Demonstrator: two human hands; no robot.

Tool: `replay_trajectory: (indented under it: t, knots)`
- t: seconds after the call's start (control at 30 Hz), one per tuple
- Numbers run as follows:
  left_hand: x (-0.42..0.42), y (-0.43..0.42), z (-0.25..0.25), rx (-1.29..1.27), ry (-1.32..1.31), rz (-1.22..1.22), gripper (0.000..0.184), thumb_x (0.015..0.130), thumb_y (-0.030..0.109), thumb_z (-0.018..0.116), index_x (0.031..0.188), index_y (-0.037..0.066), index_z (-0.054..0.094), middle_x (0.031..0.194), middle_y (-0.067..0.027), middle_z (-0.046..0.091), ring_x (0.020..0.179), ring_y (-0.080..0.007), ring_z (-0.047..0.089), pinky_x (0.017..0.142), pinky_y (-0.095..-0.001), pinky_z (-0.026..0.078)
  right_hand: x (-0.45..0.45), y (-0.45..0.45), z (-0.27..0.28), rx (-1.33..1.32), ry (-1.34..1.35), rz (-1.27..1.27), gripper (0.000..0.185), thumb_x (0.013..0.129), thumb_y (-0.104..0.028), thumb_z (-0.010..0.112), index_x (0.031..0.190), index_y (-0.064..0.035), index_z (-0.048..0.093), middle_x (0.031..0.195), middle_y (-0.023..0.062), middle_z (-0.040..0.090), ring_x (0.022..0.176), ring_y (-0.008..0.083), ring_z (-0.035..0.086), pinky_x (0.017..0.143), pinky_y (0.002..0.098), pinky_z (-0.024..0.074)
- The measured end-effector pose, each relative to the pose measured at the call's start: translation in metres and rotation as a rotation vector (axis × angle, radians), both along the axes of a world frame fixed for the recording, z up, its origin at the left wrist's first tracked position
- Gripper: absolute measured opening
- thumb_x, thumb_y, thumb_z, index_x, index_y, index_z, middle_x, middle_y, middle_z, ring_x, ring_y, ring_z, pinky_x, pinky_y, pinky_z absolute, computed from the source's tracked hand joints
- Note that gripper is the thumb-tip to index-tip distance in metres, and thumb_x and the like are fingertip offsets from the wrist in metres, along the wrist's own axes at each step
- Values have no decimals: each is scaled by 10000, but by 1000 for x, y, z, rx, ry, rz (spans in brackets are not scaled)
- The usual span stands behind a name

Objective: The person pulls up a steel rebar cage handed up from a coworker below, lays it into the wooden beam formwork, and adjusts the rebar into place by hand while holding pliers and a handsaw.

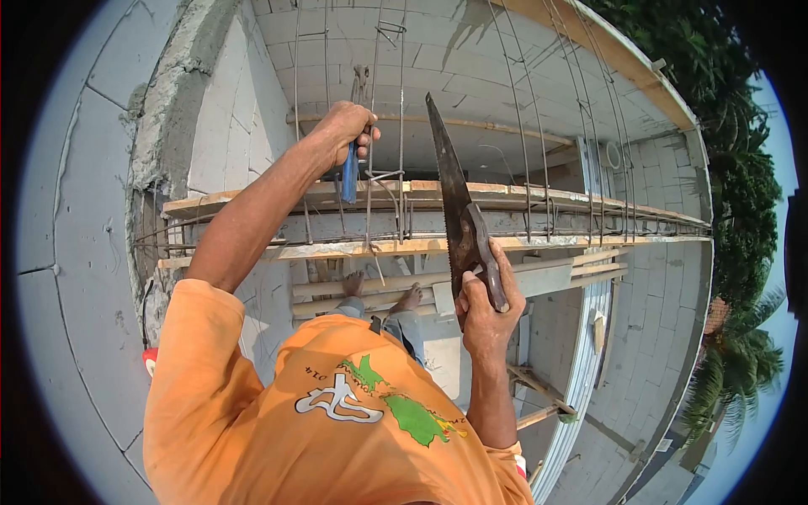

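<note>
My right hand (490,305) is closed around the dark handle (481,252) of a handsaw (450,164), whose blade points up and away from me, teeth to the left. Blue-handled pincers (349,175) are gripped in my left hand (347,126), the metal jaws showing above my fist. This hand is beside upright steel rebar (373,93). Below both hands, two wooden formwork boards (497,245) run side by side with steel bars between them. The saw blade passes in front of the boards; I cannot tell whether it touches them.
My bare feet (408,299) are on bamboo poles (387,284) below the formwork. Rough concrete (172,109) borders a block wall on the left. More upright rebar (589,143) rises from the formwork at right. Wooden braces (539,408) are lower right.
</note>
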State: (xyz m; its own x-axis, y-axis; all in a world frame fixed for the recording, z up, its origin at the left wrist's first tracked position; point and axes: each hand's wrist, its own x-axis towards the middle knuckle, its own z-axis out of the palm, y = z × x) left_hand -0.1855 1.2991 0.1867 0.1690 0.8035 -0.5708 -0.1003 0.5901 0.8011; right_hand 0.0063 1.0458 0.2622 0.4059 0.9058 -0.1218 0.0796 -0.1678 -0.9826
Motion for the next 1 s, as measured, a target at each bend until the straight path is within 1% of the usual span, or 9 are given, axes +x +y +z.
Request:
replay_trajectory:
  t: [0.1,0.27,0.37,0.43,0.5,0.63,0.8,0.87,1.0]
  knots:
    - [1,0,1,-4,3,23,66,903,69,445,900,6,466,654,-69,528,424,-56,391,340,-224,349,0,-46,12,-19,-64,-34,496,780,46,521,1272,84,470,623,9,514,470,41,437,385,198,355]
    - [3,-2,-3,-34,54,-23,102,906,77,421,931,-6,475,653,-66,521,445,-66,389,374,-244,347,-1,-41,20,-4,-29,-9,494,778,53,523,1268,82,474,633,11,510,474,35,424,395,189,342]
    - [3,1,-1,-5,58,-37,74,908,81,450,866,21,459,672,-72,530,428,-50,388,336,-221,359,0,-50,3,22,-127,-10,498,779,57,526,1275,64,481,671,22,524,488,39,427,409,194,338]
    - [1,-2,1,-17,46,-47,96,910,77,439,924,-13,469,690,-84,536,441,-57,396,345,-227,372,2,-61,-19,124,-286,22,501,782,58,529,1281,48,487,697,27,538,495,46,437,414,200,342]
    - [1,-1,5,-10,34,-39,123,909,72,435,963,-32,471,699,-92,539,442,-60,401,346,-228,372,0,-62,-24,153,-293,30,503,782,57,530,1284,42,487,685,25,535,491,47,440,412,201,342]
    - [-3,-9,12,-44,-19,-21,201,909,62,426,1057,-67,470,730,-119,556,441,-65,412,344,-227,373,3,-62,-25,108,-197,-3,514,776,62,525,1288,37,485,625,17,512,472,49,446,407,204,348]
    - [-16,-11,25,12,73,-3,172,915,73,429,1003,-60,494,756,-138,577,452,-59,440,339,-215,385,-2,-58,-6,58,-11,-49,526,769,69,523,1293,34,481,626,22,512,471,52,448,408,205,352]
    - [-25,-16,26,21,107,0,171,916,76,429,992,-60,499,777,-151,591,457,-59,453,338,-211,393,2,-61,-7,30,42,-7,504,806,52,546,1303,40,463,805,55,564,541,62,473,459,215,383]
    - [-31,-32,37,63,135,51,224,913,80,439,1053,-85,497,866,-208,622,469,-76,493,339,-209,412,2,-61,-10,25,-12,18,512,806,53,539,1310,46,451,809,63,563,550,64,479,463,217,388]
